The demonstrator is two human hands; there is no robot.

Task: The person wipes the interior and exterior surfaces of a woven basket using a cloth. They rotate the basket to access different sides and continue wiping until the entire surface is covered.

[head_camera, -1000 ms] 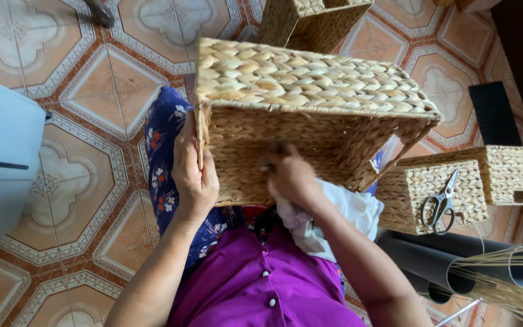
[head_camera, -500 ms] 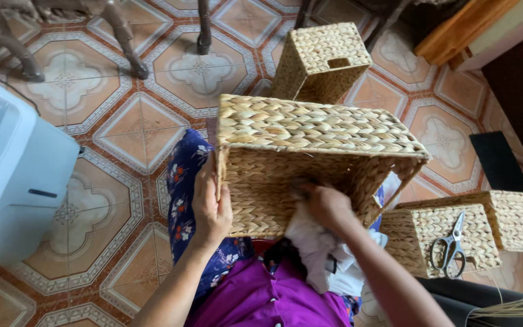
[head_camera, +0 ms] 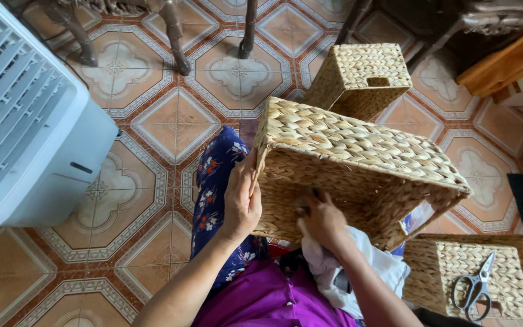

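Note:
A large woven straw basket [head_camera: 358, 163] rests upside down on my lap, its bottom facing up. My left hand [head_camera: 240, 203] grips its left corner and steadies it. My right hand [head_camera: 322, 221] presses against the near side wall, fingers pinched on the weave; what they pinch is too small to tell. A white cloth [head_camera: 358, 272] lies bunched under my right wrist. I wear a purple shirt and blue flowered trousers.
A smaller woven basket [head_camera: 364, 75] stands on the tiled floor beyond the large one. Two more woven baskets [head_camera: 461, 275] sit at the right, with scissors [head_camera: 473, 287] lying on one. A white fan unit [head_camera: 25, 127] stands at the left. Chair legs [head_camera: 174, 33] are at the top.
The view has tilted up and shifted, showing more floor and the fan unit. The basket has turned slightly on my lap. Both hands keep their places on it.

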